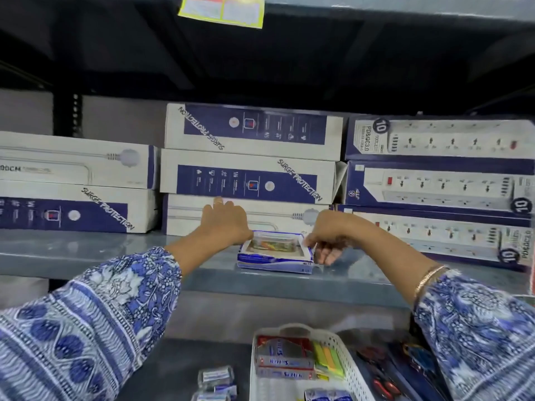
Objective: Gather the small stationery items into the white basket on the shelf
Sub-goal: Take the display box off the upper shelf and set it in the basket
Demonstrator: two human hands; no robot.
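A small blue-and-white box [275, 257] with a clear lid showing coloured contents lies on the upper grey shelf [115, 256]. My left hand [224, 221] rests against its left end, fingers stretched toward the boxes behind. My right hand [324, 241] pinches its right edge with thumb and fingers. Down on the lower shelf stands the white basket [346, 363], holding red-and-white packs [285, 360], yellow-green sticky notes [328, 360] and a small blue packet [327, 396].
Stacked surge-protector boxes [249, 175] and power-strip boxes [440, 183] fill the back of the upper shelf. Small clear packets [215, 380] lie left of the basket. Dark items with red parts [382, 377] lie to its right. A yellow label [223, 8] hangs overhead.
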